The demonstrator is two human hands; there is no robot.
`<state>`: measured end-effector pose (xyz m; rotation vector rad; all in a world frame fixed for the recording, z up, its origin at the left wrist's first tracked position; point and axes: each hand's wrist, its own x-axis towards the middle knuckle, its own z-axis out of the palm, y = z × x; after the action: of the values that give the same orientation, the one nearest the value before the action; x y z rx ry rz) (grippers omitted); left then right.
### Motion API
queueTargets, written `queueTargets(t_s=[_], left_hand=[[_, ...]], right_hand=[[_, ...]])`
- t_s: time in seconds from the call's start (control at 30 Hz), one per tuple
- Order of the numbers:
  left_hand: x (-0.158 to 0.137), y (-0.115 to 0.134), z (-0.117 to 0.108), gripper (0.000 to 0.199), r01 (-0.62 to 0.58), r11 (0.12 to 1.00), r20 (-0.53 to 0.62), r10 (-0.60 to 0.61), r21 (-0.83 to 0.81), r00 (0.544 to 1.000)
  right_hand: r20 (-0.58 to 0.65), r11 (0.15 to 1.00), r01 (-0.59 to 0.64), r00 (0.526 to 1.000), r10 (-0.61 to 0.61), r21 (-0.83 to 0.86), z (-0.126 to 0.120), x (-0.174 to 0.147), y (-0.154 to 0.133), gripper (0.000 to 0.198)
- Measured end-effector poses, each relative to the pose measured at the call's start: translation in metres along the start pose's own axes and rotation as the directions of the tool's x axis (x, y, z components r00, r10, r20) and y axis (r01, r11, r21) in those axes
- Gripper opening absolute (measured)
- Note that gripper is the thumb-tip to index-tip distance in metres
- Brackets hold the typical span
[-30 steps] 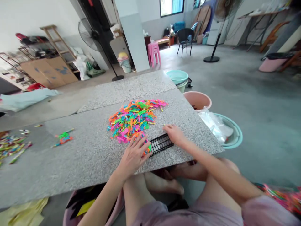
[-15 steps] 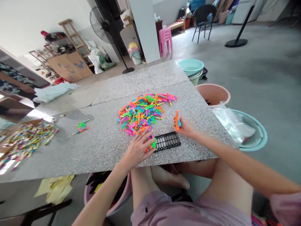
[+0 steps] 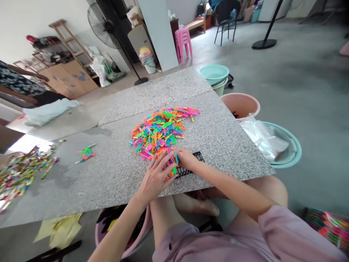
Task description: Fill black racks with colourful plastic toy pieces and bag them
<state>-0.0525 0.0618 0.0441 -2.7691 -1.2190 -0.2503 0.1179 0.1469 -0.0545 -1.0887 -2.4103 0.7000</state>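
A black plastic grid tray (image 3: 200,157) lies near the table's front edge, partly covered by both hands. My left hand (image 3: 154,178) rests with spread fingers over the tray's left end, touching the brightly coloured plastic toys standing there. My right hand (image 3: 187,159) is at the tray too, close to the left fingertips, its fingers pinched on a small orange and blue plastic toy (image 3: 176,158). The fingers hide most of that toy. Just beyond the hands is a heap of small plastic toys (image 3: 160,131) in orange, green, pink and blue.
Further left on the granite table (image 3: 114,174) lie a few loose toys (image 3: 87,153) and a pile of shiny tubes (image 3: 29,167). Tubs (image 3: 240,105) stand along the right edge, one holding clear plastic bags (image 3: 264,140). Another person (image 3: 24,83) stands at far left.
My right hand has moved left with the toy, from beyond the tray's right end to beside my left hand. My left hand stays over the tray. The view has shifted slightly.
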Motion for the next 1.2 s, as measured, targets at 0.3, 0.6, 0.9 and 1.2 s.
queueTargets(t_s=[0.3,0.6,0.9,1.2], left_hand=[[0.003,0.0,-0.004,0.029,0.021,1.0,0.04,-0.022,0.022,0.999],[-0.001,0.004,-0.011,0.03,0.125,0.99,0.114,-0.117,-0.068,0.987],[-0.008,0.001,-0.015,0.027,0.115,0.988,0.12,-0.103,-0.099,0.987],[-0.007,-0.001,-0.011,0.03,0.075,0.987,0.102,-0.061,-0.143,0.993]], right_hand=[[0.068,0.998,0.065,0.996,-0.066,0.011,0.012,0.017,-0.011,0.012],[-0.244,0.975,-0.219,0.948,0.203,-0.039,-0.009,0.044,0.032,0.027],[-0.139,0.895,-0.401,0.915,0.38,-0.195,-0.019,0.027,0.055,0.021],[-0.181,0.924,-0.378,0.906,0.382,0.058,-0.039,-0.038,0.057,0.014]])
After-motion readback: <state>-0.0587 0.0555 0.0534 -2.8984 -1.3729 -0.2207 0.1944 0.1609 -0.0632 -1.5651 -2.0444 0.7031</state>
